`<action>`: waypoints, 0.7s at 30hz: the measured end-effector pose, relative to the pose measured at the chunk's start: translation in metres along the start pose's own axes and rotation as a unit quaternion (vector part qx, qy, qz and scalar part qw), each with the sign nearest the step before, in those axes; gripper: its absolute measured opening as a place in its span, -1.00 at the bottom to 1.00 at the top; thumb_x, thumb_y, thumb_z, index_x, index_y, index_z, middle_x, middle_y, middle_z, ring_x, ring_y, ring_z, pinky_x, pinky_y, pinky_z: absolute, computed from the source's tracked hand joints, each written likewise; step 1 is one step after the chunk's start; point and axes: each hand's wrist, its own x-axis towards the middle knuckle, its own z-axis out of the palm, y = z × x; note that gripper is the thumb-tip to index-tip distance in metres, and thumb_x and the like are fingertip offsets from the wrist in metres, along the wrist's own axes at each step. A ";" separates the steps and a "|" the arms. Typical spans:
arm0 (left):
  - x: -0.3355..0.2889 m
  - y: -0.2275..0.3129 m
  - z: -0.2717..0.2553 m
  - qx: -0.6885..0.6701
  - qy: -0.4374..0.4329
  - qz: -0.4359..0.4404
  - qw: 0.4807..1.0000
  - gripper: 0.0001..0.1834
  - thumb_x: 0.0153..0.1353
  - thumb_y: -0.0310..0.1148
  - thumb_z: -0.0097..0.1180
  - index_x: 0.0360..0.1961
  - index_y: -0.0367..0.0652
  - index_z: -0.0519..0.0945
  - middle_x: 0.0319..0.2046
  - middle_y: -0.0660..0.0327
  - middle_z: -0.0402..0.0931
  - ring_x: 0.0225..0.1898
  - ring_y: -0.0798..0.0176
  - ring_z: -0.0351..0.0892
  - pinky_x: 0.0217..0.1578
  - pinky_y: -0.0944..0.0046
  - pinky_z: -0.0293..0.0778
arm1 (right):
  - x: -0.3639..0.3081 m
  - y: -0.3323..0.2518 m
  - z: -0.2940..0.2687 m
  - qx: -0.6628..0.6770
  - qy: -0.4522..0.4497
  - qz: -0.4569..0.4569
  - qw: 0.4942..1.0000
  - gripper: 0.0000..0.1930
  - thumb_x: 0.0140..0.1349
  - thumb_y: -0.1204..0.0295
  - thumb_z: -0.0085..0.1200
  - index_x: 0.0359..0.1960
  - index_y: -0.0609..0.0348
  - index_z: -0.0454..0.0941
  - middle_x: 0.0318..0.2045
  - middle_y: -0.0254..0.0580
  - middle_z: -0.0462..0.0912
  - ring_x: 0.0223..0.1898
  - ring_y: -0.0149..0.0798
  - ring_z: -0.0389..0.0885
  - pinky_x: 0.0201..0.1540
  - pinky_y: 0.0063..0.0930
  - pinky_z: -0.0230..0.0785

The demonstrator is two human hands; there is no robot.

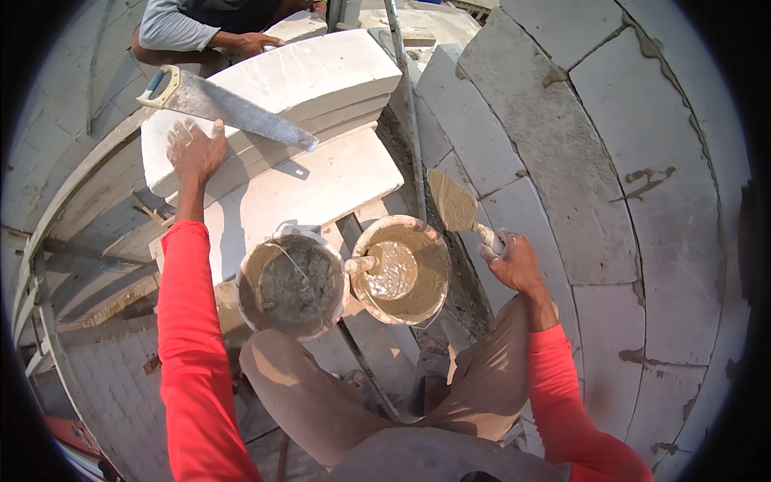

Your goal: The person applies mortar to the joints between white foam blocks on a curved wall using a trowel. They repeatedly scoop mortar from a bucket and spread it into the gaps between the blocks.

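My left hand (195, 153) lies with its fingers spread on the end of a pale block (321, 72) stacked on others. Just beyond it, a hand saw (241, 112) with a cream and blue handle rests across that block. On the right, my right hand (516, 261) grips the handle of a trowel (452, 201), its blade coated with mortar. Between my arms stand two buckets. The left bucket (250, 281) holds thick grey mortar (301, 291); the right bucket (436, 265) holds wetter, shiny mortar, with a mortar-covered tool handle (361, 263) over its rim.
A curved wall of large pale blocks (554, 169) rises along my right, with mortar at its joints. At the far left another person (181, 32) crouches, a hand near the stacked blocks. An upright metal pole (408, 104) stands between stack and wall. Planks (365, 345) lie underfoot.
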 end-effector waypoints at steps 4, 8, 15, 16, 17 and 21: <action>-0.005 0.002 -0.004 -0.009 0.010 -0.003 1.000 0.00 0.49 0.32 -0.41 0.64 -0.28 -0.09 0.66 -0.14 -0.31 0.67 -0.22 -0.42 0.59 -0.16 -0.41 | 0.005 -0.025 0.008 0.014 0.027 -0.011 0.999 -0.55 0.22 0.15 0.29 -0.14 0.37 0.68 -0.29 0.27 0.73 -0.17 0.31 0.71 -0.07 0.03 0.51; -0.007 0.006 -0.003 -0.012 0.023 -0.010 1.000 -0.05 0.51 0.27 -0.41 0.63 -0.29 -0.08 0.66 -0.14 -0.29 0.67 -0.22 -0.41 0.59 -0.16 -0.40 | 0.018 -0.059 0.014 0.055 0.049 -0.027 0.997 -0.56 0.23 0.15 0.29 -0.11 0.37 0.67 -0.29 0.25 0.74 -0.17 0.30 0.71 -0.06 0.03 0.52; -0.013 0.007 -0.006 -0.015 0.023 -0.005 1.000 -0.06 0.52 0.23 -0.40 0.63 -0.31 -0.05 0.66 -0.14 -0.26 0.67 -0.23 -0.39 0.59 -0.17 -0.40 | 0.036 -0.116 -0.015 0.011 0.005 -0.048 0.999 -0.56 0.23 0.16 0.29 -0.10 0.35 0.68 -0.27 0.26 0.74 -0.17 0.28 0.72 -0.07 0.02 0.52; -0.013 0.007 -0.008 -0.014 0.019 -0.007 1.000 -0.07 0.51 0.22 -0.40 0.63 -0.31 -0.07 0.66 -0.14 -0.28 0.67 -0.24 -0.40 0.59 -0.17 -0.41 | 0.040 -0.122 -0.012 0.032 0.011 -0.050 0.998 -0.57 0.23 0.16 0.30 -0.10 0.34 0.68 -0.27 0.25 0.75 -0.19 0.25 0.73 -0.07 0.00 0.52; -0.014 0.009 -0.009 -0.015 0.012 -0.009 1.000 -0.07 0.51 0.20 -0.39 0.63 -0.32 -0.09 0.66 -0.14 -0.29 0.67 -0.24 -0.42 0.59 -0.17 -0.42 | 0.044 -0.126 -0.007 0.053 0.021 -0.058 0.997 -0.58 0.23 0.17 0.31 -0.11 0.34 0.69 -0.28 0.23 0.75 -0.20 0.22 0.73 -0.08 -0.03 0.52; -0.013 0.012 -0.012 -0.002 -0.011 -0.009 1.000 -0.07 0.52 0.21 -0.40 0.64 -0.30 -0.09 0.66 -0.14 -0.30 0.67 -0.24 -0.42 0.59 -0.18 -0.42 | 0.047 -0.129 0.020 0.264 0.016 -0.039 0.964 -0.63 0.24 0.21 0.33 -0.13 0.32 0.71 -0.32 0.15 0.76 -0.28 0.07 0.73 -0.10 -0.13 0.51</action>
